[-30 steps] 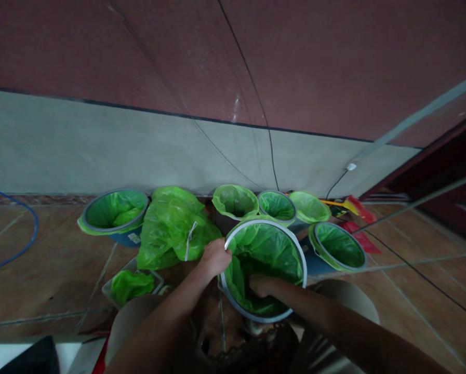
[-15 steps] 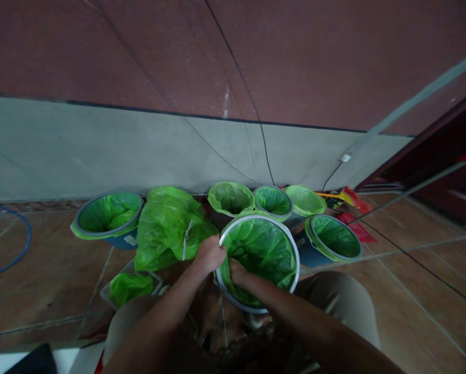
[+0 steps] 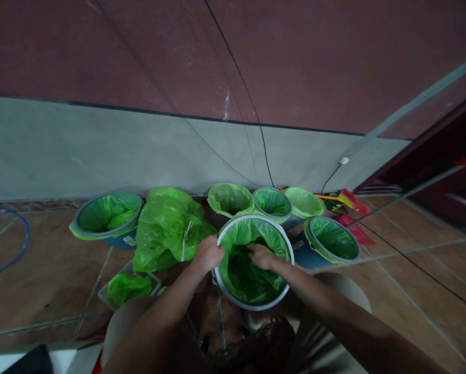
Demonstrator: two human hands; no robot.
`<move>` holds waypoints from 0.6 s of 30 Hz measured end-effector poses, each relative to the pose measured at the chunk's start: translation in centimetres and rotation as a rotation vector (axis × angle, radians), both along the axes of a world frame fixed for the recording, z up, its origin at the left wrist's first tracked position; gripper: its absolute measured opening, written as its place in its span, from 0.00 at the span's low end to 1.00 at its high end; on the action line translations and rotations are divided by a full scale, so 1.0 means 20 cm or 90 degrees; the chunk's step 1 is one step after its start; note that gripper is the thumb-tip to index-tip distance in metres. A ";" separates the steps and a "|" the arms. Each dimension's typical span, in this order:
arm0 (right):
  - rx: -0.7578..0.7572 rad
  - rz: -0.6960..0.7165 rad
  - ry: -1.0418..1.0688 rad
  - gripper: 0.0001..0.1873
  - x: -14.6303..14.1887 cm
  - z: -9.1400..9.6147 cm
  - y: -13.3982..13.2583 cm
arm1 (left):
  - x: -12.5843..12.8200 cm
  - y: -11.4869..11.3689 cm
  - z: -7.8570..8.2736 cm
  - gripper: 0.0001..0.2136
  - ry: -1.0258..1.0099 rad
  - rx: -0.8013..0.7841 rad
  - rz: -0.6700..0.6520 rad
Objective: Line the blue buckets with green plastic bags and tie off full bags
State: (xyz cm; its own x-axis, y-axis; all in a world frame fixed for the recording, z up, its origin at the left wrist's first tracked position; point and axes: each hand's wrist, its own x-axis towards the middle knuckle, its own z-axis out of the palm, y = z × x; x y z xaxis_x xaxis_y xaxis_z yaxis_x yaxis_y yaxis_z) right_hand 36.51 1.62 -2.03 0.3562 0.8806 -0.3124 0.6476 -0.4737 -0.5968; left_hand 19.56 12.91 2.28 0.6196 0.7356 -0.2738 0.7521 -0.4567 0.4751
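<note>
Between my knees a round trash bin (image 3: 252,307) with a grey rim tilts its mouth toward me. A green bin liner (image 3: 236,228) covers its inside and is folded out over the far side. My left hand (image 3: 210,253) is closed round the left side of the rim. Inside the mouth is my right hand (image 3: 262,256), fingers apart and reaching left, near the liner; whether the fingertips touch it I cannot tell. Left of the bin lies a big green plastic bag (image 3: 166,223) with a white tie (image 3: 186,241).
Lined bins stand along the wall: a blue bin (image 3: 125,241) at left, several others behind and right, including a blue one (image 3: 314,254). A small basket (image 3: 155,285) with green plastic sits by my left knee. A red dustpan (image 3: 357,231) and black cable (image 3: 420,267) lie right.
My right hand has moved from the left inside wall of the bin to the right and upward, and its fingers now show. My left hand stays on the rim.
</note>
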 end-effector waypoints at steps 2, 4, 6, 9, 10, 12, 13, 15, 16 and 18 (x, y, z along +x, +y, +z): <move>-0.003 0.047 -0.029 0.13 -0.03 0.03 -0.03 | 0.02 0.01 -0.02 0.13 0.006 -0.012 0.010; 0.059 0.062 -0.109 0.15 -0.03 0.09 -0.08 | 0.03 0.02 -0.04 0.13 0.007 -0.026 0.018; 0.168 0.002 -0.226 0.18 0.03 0.14 -0.14 | 0.06 0.03 -0.07 0.12 0.004 -0.046 0.028; 0.223 -0.159 -0.364 0.24 0.21 0.17 -0.21 | 0.10 0.04 -0.14 0.10 -0.013 -0.087 0.042; 0.184 -0.210 -0.358 0.25 0.28 0.16 -0.23 | 0.11 0.04 -0.16 0.09 -0.023 -0.101 0.050; 0.062 -0.260 -0.247 0.22 0.41 0.11 -0.26 | 0.14 0.04 -0.21 0.08 -0.040 -0.131 0.074; 0.007 -0.264 -0.171 0.19 0.46 0.08 -0.27 | 0.16 0.04 -0.23 0.09 -0.048 -0.148 0.090; -0.050 -0.271 -0.056 0.13 0.52 0.02 -0.28 | 0.18 0.05 -0.26 0.10 -0.073 -0.182 0.112; -0.053 -0.285 -0.028 0.12 0.53 -0.01 -0.29 | 0.19 0.06 -0.28 0.11 -0.093 -0.195 0.118; -0.046 -0.327 0.012 0.10 0.52 -0.08 -0.30 | 0.22 0.10 -0.30 0.14 -0.138 -0.203 0.136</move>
